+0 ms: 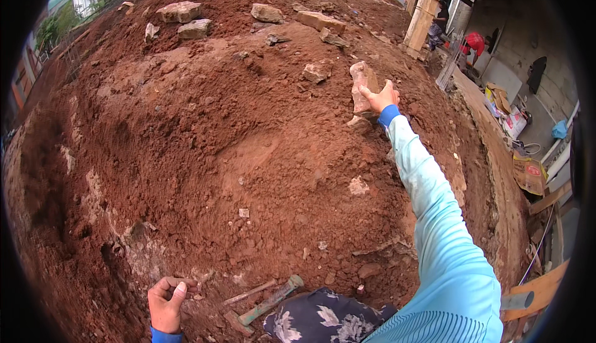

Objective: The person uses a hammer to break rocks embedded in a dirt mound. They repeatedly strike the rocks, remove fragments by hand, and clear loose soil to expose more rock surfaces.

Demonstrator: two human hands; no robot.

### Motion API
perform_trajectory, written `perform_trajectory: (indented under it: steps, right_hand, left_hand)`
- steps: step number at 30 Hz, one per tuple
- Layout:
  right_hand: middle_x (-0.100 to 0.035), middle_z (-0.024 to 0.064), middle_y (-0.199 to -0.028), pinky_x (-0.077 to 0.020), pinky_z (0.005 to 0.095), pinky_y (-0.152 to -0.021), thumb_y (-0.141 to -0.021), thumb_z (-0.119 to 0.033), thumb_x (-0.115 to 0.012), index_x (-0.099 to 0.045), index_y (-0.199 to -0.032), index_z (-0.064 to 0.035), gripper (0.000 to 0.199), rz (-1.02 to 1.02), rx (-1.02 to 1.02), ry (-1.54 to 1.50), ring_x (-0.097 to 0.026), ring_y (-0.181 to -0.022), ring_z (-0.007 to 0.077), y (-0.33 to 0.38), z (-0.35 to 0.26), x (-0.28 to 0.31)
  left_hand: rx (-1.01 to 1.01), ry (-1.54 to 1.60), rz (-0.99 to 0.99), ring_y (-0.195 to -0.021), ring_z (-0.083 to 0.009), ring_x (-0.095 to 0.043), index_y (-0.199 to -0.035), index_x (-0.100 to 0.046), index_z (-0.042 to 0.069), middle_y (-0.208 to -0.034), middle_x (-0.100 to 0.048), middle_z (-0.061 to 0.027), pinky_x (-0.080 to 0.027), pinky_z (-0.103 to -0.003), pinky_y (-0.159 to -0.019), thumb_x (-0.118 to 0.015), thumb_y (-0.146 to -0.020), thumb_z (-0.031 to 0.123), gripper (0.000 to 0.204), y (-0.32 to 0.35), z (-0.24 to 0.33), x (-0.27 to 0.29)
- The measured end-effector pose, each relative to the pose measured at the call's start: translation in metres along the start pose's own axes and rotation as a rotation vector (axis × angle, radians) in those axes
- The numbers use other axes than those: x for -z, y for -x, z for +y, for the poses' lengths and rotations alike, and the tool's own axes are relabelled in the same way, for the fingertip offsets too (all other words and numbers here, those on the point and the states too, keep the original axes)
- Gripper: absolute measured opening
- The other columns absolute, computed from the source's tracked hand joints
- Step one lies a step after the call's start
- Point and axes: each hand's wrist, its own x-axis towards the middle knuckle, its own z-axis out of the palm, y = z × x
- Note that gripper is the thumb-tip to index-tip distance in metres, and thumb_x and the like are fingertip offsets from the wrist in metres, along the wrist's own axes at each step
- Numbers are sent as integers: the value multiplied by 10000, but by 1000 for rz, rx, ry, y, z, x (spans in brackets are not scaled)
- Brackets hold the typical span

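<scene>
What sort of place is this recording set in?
Likely an outdoor building or digging site: a big mound of red earth strewn with broken stone chunks, a hammer lying by the person, and sacks beside a bare wall.

Open red earth [248, 157] lies between the left hand [166, 304] and the right hand [381, 98]: free passage across the slope. Obstacles: a hammer [270, 299] and chisel [248, 293] beside the left hand; loose stones [316, 72] upslope (one tall rock [362, 85] against the right hand).
</scene>
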Motion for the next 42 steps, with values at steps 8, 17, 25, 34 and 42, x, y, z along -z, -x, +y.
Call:
perform_trajectory:
  steps: [8,17,25,34,42]
  right_hand:
    - [-376,267,-1458,-324,377,-1124,-548,-612,-849,-240,-1436,110,1297,-293,-136,-146,-411,-1340,363,-80,60,-64]
    - [-534,239,-1304,-504,408,-914,-598,-312,-911,-353,-1371,107,1040,-426,-97,-441,-607,-1098,312,-30,31,-31]
    - [-560,207,-1286,-501,448,-916,-565,-331,-928,-374,-1396,64,1073,-575,-231,-141,-605,-1096,325,-50,16,1]
    - [-692,115,-1073,-518,441,-855,-772,-333,-765,-646,-1123,-34,476,-1007,-684,-355,-670,-913,275,-24,-10,119]
    - [-670,93,-1139,-464,517,-912,-838,-374,-666,-652,-1137,-129,387,-1103,-1129,-801,-618,-1044,310,99,39,227]
  left_hand:
    - [37,-1,4,-798,-190,-691,-864,-618,-27,-884,-705,-150,-527,-282,-681,-647,-920,205,240,0,-21,16]
    - [68,75,108,-780,-175,-668,-871,-613,-27,-884,-703,-142,-494,-269,-680,-636,-918,163,197,-2,-41,59]
    - [168,14,162,-738,-141,-657,-878,-618,5,-853,-696,-99,-492,-250,-644,-628,-929,173,176,-10,-44,118]
    - [523,-65,307,-576,-150,-606,-852,-639,11,-736,-676,-99,-475,-268,-499,-656,-892,195,189,114,48,154]
    - [901,78,280,-772,-190,-631,-1044,-600,15,-916,-671,-123,-505,-306,-647,-582,-934,241,252,297,147,104]
